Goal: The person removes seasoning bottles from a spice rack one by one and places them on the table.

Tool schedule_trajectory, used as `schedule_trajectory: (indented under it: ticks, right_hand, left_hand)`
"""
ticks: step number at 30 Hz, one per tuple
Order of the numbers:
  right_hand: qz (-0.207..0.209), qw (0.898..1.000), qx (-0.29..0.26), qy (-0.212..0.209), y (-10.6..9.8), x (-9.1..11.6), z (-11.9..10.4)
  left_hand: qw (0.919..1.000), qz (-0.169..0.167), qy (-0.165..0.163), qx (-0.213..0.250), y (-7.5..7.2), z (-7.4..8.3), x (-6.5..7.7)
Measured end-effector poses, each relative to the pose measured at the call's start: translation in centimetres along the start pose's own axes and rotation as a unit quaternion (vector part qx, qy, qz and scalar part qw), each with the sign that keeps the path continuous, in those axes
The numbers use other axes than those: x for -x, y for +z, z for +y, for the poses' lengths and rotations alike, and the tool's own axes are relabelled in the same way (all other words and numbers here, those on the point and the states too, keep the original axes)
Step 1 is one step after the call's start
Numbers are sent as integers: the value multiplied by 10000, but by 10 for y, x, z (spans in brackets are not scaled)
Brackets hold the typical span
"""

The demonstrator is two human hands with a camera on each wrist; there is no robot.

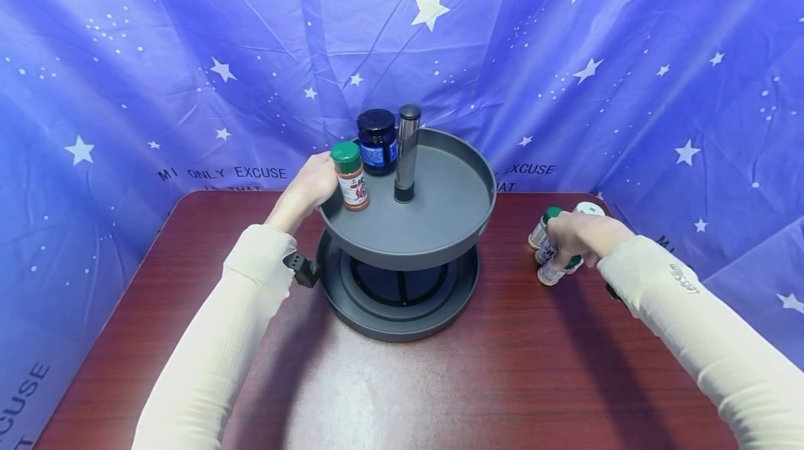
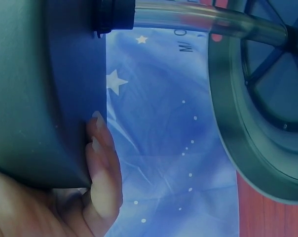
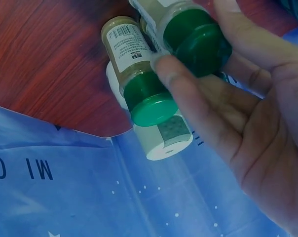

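Observation:
At the left edge of a grey two-tier turntable tray (image 1: 440, 206), my left hand (image 1: 314, 181) grips the upper tier's rim. Its fingers (image 2: 104, 173) curl beneath that tier in the left wrist view. Just inside the rim stands a green-capped spice jar (image 1: 352, 185) with reddish contents. My right hand (image 1: 574, 230) is over a cluster of bottles at the table's right. The right wrist view puts a green-capped spice jar (image 3: 196, 42) between its thumb and fingers. Another green-capped jar (image 3: 134, 59) stands beside the fingers, with a white-lidded container (image 3: 164, 140) behind.
A dark jar with a blue label (image 1: 377, 143) stands on the upper tier beside the central post (image 1: 408, 150). The lower tier (image 1: 402, 328) rests on the reddish-brown table (image 1: 515, 380). A blue star-patterned curtain (image 1: 301, 31) hangs behind the table and at both sides.

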State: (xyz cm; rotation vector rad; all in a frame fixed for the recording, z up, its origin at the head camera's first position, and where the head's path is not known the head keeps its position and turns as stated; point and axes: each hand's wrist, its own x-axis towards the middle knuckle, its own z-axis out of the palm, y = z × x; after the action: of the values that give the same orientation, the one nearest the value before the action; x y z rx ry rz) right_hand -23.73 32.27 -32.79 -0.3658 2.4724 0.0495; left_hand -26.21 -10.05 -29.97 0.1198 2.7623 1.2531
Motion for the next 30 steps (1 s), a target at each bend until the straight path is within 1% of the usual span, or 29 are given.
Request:
schedule_trajectory:
  ticks: [5, 8, 11, 17, 22, 26, 28, 30]
  right_hand:
    - [-154, 9989, -437, 103, -1, 0, -1]
    - [-271, 9977, -605, 131, -3, 1, -2]
    - [-308, 9977, -605, 90, -5, 2, -2]
    - [-286, 9989, -350, 113, -8, 5, -1]
    - [-196, 9984, -468, 248, -14, 8, 0]
    - [-276, 9968, -639, 398, -21, 9, 1]
    - [-345, 9949, -822, 470, -25, 11, 1]
    - [-328, 9939, -935, 488, -28, 12, 1]
  left_hand:
    - [10000, -17, -4, 9, 0, 0, 0]
    - [10000, 1, 14, -5, 0, 0, 1]
    - [10000, 21, 28, -12, 0, 0, 1]
    - [10000, 43, -26, 86, 1, 1, 2]
    - [9998, 49, -89, 145, 1, 1, 2]
    - [9998, 41, -127, 157, 0, 2, 3]
    - [9997, 38, -143, 167, 0, 3, 3]
    - [9997, 24, -162, 186, 0, 3, 4]
